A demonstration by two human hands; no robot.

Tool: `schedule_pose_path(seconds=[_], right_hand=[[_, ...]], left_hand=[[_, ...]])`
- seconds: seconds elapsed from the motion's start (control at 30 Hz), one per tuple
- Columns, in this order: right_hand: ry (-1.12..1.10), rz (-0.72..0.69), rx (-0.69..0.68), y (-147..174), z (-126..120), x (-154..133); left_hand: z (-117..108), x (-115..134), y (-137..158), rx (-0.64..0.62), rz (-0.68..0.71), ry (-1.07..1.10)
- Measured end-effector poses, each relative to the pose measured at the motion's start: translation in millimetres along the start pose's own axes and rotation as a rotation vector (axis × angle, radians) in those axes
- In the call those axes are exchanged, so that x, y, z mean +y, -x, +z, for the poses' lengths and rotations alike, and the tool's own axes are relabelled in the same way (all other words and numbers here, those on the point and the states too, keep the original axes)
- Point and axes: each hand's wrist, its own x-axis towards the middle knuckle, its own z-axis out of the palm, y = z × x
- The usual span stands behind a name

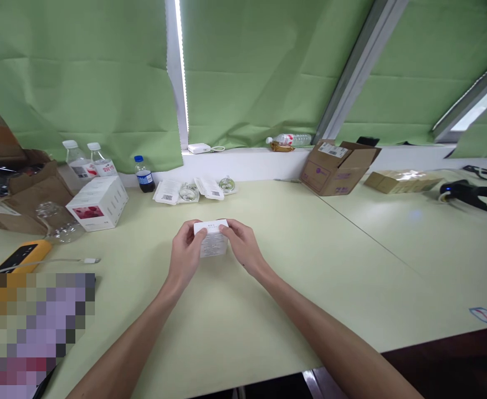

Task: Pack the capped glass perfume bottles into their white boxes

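Note:
A small white box (213, 245) with rows of printed text is held upright between both hands, over the middle of the pale table (210, 327). My left hand (185, 249) grips its left side, with the thumb on the face near the top corner. On the right side, my right hand (244, 244) holds it the same way, its thumb at the top right corner. The other fingers are mostly hidden behind the box. Whether its bottom edge touches the table I cannot tell. Beyond it lie two white packets with barcodes (169, 192) and clear coiled items (188, 192).
Left stand a stack of white boxes (106, 202), a clear bottle (59, 221), a paper bag (31, 194) and a yellow device (27, 255) with a cable. A dark drink bottle (145, 176) is behind. Rightward are an open carton (330, 169), wrapped packs (403, 180) and a black device (471, 197).

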Motion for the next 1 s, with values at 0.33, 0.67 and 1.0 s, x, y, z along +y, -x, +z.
schedule_pose_path(seconds=[0.33, 0.67, 1.0], right_hand=[[0.108, 0.002, -0.007, -1.1, -4.5, -4.6], [0.194, -0.055, -0.033, -0.8, -5.8, -5.5], [0.169, -0.073, -0.006, 5.5, -2.2, -3.7]], left_hand=[[-3.7, 3.2, -0.9, 0.006, 0.029, -0.044], [-7.6, -2.3, -3.2, -0.026, 0.0, 0.002], [-1.1, 0.5, 1.7, -0.009, 0.022, -0.047]])
